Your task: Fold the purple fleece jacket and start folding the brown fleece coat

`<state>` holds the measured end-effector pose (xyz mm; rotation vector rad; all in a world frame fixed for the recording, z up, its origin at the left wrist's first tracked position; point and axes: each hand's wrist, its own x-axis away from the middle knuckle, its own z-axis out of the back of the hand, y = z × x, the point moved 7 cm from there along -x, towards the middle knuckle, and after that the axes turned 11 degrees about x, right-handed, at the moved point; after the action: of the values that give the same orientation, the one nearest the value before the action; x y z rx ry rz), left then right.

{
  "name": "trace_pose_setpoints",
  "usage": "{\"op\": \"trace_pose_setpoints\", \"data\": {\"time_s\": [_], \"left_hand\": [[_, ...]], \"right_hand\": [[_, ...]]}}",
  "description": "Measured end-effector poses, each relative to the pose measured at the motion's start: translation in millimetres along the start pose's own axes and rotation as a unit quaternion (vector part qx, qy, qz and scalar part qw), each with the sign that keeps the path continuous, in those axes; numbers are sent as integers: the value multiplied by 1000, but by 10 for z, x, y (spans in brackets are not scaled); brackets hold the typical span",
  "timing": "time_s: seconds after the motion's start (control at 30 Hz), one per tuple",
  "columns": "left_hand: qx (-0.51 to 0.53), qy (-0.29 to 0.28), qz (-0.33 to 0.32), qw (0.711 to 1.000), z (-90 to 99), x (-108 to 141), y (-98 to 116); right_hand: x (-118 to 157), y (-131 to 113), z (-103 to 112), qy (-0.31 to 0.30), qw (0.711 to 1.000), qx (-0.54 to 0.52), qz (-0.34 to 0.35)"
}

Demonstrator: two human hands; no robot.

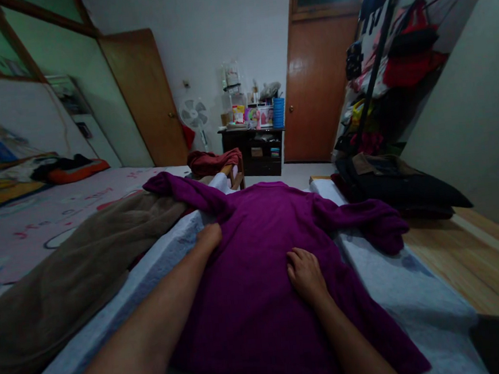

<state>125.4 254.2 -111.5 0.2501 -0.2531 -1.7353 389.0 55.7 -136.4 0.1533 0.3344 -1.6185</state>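
A purple long-sleeved top (266,237) lies spread out before me, its collar pointing away and its sleeves out to both sides. At its left side, just below the armpit, my left hand (210,237) is closed on the edge of the fabric; its fingertips are hidden. My right hand (307,270) rests on the right half of the body, fingers lightly bent and lying on the cloth, holding nothing that I can see. Under the top is a pale blue-grey sheet (395,285).
A brown garment (91,257) lies along the left, partly under the left sleeve. Dark folded clothes (396,184) are stacked at the right on a wooden surface (488,254). A reddish cloth (213,161) hangs over a wooden frame ahead. Farther back stand a fan (194,113) and a dark cabinet (253,152).
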Motion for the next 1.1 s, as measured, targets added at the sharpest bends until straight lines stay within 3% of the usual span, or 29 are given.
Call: {"op": "trace_pose_setpoints", "data": {"time_s": [0.13,0.23,0.33,0.4,0.53,0.7,0.9,1.1], "left_hand": [[-44,20,13,999,106,-58,-3],[-54,31,-56,996,131,-149,236],[-43,1,-143,989,58,-286,506],[-43,-19,-163,986,5,-394,566],[-75,-2,-98,992,-9,-583,332],[-101,32,-27,994,-61,-640,35],[-99,23,-45,994,-198,-712,187],[-75,-55,-33,995,-448,-800,128]], "right_hand": [[-5,13,-20,7,1000,-13,-3],[-9,19,-33,8,1000,-18,-8],[-11,19,-34,7,1000,-22,-10],[-11,19,-30,8,1000,-22,-12],[-9,24,-28,10,999,-26,-17],[-2,29,-29,13,999,-34,-21],[0,13,15,18,999,-39,-23],[-1,16,15,17,999,-38,-21]]}}
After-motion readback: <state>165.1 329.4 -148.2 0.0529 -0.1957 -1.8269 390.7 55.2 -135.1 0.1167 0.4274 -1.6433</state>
